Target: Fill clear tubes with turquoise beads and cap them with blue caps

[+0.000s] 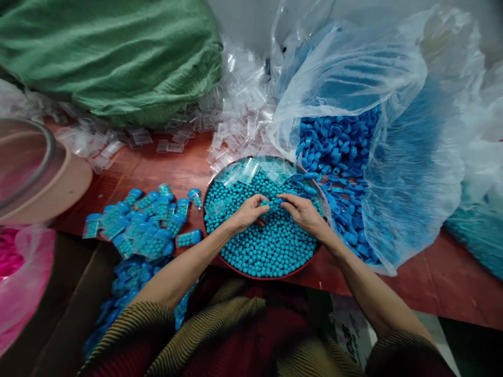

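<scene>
A round red-rimmed basin full of small turquoise balls is in front of me. Over the balls my left hand is closed around a small clear container with turquoise balls in it, partly covered by the fingers. Just to its right, my right hand pinches a blue cap, mostly hidden by the fingertips. The cap and container are close together; whether they touch I cannot tell. Empty clear containers lie at the basin's far side, and loose blue caps rest along its right rim.
Filled, blue-capped containers are heaped left of the basin, with more below the table edge. A plastic bag spills blue caps on the right. Clear containers pile up behind, beside a green sack. A pink tub stands left.
</scene>
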`<action>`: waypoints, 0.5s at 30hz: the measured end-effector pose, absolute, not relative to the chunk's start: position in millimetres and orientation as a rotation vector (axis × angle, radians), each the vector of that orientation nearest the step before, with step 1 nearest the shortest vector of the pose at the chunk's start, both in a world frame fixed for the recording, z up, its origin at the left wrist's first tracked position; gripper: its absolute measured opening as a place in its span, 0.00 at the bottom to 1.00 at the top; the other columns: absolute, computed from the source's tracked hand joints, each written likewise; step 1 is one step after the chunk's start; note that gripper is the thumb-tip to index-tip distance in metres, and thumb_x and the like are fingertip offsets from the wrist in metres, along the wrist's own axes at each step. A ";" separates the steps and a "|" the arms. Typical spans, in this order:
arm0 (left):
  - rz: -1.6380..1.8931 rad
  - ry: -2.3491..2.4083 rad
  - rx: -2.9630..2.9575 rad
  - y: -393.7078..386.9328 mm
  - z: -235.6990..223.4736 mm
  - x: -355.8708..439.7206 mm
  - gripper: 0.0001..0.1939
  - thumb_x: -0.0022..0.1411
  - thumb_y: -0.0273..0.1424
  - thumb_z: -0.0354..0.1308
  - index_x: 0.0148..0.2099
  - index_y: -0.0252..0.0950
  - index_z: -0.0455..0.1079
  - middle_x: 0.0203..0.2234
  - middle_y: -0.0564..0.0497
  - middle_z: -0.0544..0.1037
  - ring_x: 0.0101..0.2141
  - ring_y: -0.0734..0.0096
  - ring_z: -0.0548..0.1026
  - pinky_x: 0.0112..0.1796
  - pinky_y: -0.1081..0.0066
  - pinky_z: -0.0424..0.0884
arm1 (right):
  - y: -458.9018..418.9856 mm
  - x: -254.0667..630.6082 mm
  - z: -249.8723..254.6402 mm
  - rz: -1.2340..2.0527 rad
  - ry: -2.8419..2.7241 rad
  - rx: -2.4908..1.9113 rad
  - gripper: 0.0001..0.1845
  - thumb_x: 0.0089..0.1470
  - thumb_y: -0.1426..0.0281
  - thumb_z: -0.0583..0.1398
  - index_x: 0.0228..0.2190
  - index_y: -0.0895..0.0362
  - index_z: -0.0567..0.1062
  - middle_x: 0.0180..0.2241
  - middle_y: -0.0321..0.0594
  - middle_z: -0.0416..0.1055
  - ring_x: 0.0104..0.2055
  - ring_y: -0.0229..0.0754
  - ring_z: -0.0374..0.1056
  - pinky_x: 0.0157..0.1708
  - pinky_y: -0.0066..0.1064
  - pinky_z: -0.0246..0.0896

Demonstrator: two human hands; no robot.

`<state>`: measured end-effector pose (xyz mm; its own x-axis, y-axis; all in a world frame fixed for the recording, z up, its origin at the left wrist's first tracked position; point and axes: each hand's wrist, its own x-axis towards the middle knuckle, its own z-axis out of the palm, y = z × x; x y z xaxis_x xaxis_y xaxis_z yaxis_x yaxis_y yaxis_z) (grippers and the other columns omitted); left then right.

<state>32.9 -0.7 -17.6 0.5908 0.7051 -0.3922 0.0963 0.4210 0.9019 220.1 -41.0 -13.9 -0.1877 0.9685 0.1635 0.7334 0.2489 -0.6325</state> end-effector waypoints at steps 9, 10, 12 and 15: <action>0.472 0.945 1.407 -8.8 -21.2 24.6 0.10 0.56 0.31 0.53 0.41 0.36 0.61 0.31 0.56 0.66 0.23 0.81 0.64 0.21 0.79 0.64 | -52.6 214.7 -12.6 0.425 -2.131 -1.766 0.19 0.58 0.70 0.51 0.50 0.60 0.71 0.37 0.49 0.74 0.42 0.48 0.69 0.43 0.40 0.65; 0.466 0.941 1.407 -9.4 -20.6 24.0 0.10 0.56 0.31 0.52 0.41 0.36 0.61 0.31 0.56 0.66 0.24 0.81 0.64 0.22 0.79 0.64 | -53.2 214.3 -11.4 0.378 -2.110 -1.779 0.19 0.58 0.70 0.51 0.49 0.61 0.71 0.38 0.50 0.74 0.43 0.49 0.69 0.43 0.41 0.65; 0.460 0.929 1.394 -10.3 -19.6 23.5 0.10 0.56 0.31 0.52 0.42 0.36 0.61 0.32 0.55 0.67 0.24 0.80 0.64 0.22 0.79 0.64 | -53.6 211.4 -10.5 0.403 -2.057 -1.696 0.19 0.58 0.69 0.52 0.49 0.60 0.71 0.41 0.50 0.74 0.45 0.48 0.69 0.45 0.40 0.65; 0.477 0.906 1.378 -11.2 -18.6 22.8 0.11 0.56 0.30 0.52 0.44 0.36 0.61 0.32 0.55 0.68 0.25 0.80 0.64 0.22 0.80 0.64 | -54.9 207.8 -12.4 0.534 -2.043 -1.542 0.17 0.59 0.68 0.52 0.47 0.56 0.72 0.43 0.45 0.75 0.45 0.45 0.71 0.45 0.38 0.66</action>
